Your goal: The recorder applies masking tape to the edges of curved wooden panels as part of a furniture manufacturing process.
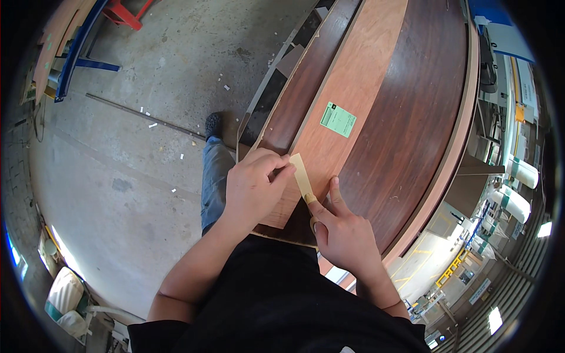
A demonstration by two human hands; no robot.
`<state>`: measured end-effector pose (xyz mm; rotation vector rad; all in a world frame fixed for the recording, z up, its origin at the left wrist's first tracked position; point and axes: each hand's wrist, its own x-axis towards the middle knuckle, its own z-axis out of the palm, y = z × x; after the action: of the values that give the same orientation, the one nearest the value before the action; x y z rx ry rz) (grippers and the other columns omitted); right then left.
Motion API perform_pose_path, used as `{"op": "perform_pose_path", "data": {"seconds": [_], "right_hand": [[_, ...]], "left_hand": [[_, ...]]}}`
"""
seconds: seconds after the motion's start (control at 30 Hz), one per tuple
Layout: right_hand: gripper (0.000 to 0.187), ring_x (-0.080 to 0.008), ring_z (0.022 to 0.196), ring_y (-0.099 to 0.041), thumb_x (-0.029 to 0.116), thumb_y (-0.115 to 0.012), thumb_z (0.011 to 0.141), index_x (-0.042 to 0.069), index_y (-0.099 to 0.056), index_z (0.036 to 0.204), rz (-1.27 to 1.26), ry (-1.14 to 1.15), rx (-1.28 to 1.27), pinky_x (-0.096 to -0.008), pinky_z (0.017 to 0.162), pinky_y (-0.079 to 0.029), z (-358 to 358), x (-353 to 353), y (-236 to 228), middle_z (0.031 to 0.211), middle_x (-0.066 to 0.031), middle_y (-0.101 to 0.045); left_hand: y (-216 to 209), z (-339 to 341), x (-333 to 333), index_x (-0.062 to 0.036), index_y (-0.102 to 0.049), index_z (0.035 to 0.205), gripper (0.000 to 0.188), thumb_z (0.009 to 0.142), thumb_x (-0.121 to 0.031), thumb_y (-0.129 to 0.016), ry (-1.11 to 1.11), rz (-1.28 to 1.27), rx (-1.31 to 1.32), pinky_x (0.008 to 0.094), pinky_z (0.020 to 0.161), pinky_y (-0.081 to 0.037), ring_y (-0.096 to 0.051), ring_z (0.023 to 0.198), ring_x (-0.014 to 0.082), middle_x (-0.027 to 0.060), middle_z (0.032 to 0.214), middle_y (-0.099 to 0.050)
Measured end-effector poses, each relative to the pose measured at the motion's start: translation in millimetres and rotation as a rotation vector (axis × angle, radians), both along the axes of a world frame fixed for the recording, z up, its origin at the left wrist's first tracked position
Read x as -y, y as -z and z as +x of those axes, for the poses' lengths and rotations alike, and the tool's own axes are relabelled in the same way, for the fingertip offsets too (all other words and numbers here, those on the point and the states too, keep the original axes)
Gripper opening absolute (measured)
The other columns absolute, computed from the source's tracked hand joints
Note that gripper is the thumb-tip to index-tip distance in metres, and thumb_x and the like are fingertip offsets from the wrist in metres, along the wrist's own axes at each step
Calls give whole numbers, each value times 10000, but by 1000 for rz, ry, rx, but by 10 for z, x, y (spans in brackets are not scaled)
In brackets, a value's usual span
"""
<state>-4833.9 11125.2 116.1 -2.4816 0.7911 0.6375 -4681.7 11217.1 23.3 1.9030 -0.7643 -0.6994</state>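
A short strip of pale yellow masking tape (301, 175) stretches slantwise between my two hands, over the near end of a long reddish wooden board (353, 70). My left hand (254, 183) pinches the tape's upper end between thumb and fingers, at the board's left edge. The lower end of the tape is at the index fingertip of my right hand (348, 234), whose thumb curls beneath. Another right finger reaches forward along the board's right edge. A green printed label (338, 120) sticks to the board a little farther off.
Under the board lies a dark brown wood-grain panel (412, 117) with a lighter edge on the right. A red plastic stool (125, 15) stands on the concrete floor (141, 194), where small white scraps lie. Blue-framed racking (73, 56) holds boards at far left.
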Motion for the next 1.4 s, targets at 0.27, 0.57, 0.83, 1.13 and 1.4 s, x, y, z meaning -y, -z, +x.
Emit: {"op": "perform_pose_path", "data": {"seconds": [0.27, 0.57, 0.83, 1.13, 1.4], "right_hand": [[316, -331, 649, -695, 137, -606, 827, 143, -696, 1130, -31, -21, 50, -361, 602, -565, -38, -6, 8, 1295, -340, -517], [334, -339, 631, -677, 101, -579, 804, 146, -699, 1112, -53, 3, 200, -364, 611, -557, -158, -12, 67, 1249, -355, -537], [347, -352, 672, -682, 101, -539, 804, 140, -696, 1111, -42, 26, 240, -404, 658, -555, -233, -33, 86, 1265, -378, -510], [450, -376, 766, -702, 130, -520, 813, 133, -627, 1250, -70, 58, 34, -420, 718, -569, -190, -159, -20, 1411, -355, -388], [515, -374, 775, -701, 121, -537, 793, 139, -569, 1306, -79, 175, 47, -414, 712, -572, -327, -339, -11, 1426, -318, -396]], "left_hand": [[-44, 74, 19, -32, -716, 1033, 255, 793, -117, -741, 116, 76, 75, 275, 582, -489, -599, 592, 172, 81, 826, -649], [112, 90, -22, 7, -711, 983, 236, 793, -124, -759, 106, -8, 55, 255, 564, -477, -582, 576, 121, 75, 841, -658], [16, 176, -12, -2, -633, 1177, 339, 860, -108, -689, 260, 163, -261, 234, 462, -429, -557, 547, 80, 7, 819, -586], [-188, 437, -21, -57, -561, 1287, 519, 782, 67, -541, 562, -166, 660, 376, 758, -555, -640, 926, 279, 116, 1121, -595], [-499, 884, 583, -155, -553, 1315, 695, 642, -78, -706, 1380, -153, 900, 505, 1157, -265, -294, 1426, 314, 90, 1523, -358]]}}
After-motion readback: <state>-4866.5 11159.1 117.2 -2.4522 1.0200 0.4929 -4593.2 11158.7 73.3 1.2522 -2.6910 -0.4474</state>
